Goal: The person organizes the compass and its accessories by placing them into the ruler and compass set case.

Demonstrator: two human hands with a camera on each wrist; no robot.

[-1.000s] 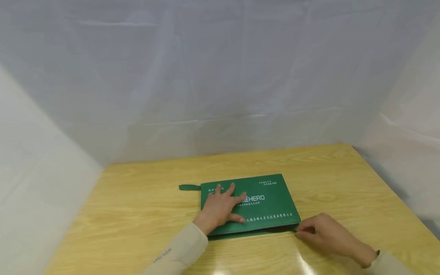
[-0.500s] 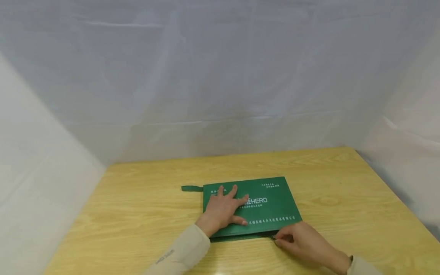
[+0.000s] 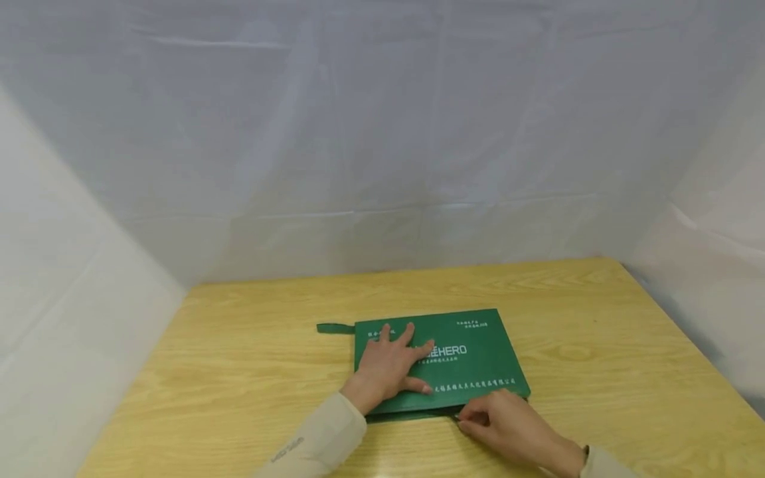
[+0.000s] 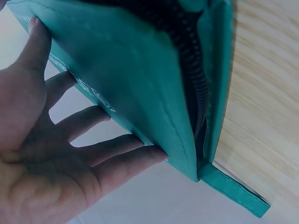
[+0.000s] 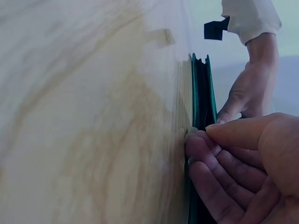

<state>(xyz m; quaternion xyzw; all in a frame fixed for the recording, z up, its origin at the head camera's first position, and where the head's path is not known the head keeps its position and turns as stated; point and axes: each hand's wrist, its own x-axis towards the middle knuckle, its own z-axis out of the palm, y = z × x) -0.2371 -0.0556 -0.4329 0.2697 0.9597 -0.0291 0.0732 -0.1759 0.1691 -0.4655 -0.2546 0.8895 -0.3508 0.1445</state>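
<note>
A flat green zippered pouch (image 3: 478, 362) with white lettering, "HERO" among it, lies on the table. My left hand (image 3: 385, 368) rests on its left half with fingers spread. At the near edge, my right hand (image 3: 508, 425) pinches the small zipper pull (image 3: 457, 417) between thumb and fingers; most of the pull is hidden by the fingertips. In the left wrist view the dark zipper teeth (image 4: 198, 84) run along a gap between the pouch's two sides. A green wrist strap (image 4: 236, 191) sticks out from the pouch's left end.
The wood-grain table (image 3: 239, 358) extends around the pouch on all sides. Pale sheeting (image 3: 382, 133) hangs behind the table and at its left and right.
My right hand has slid left along the pouch's near edge with the zipper pull, from the right corner toward the middle. My left hand stays spread on the pouch.
</note>
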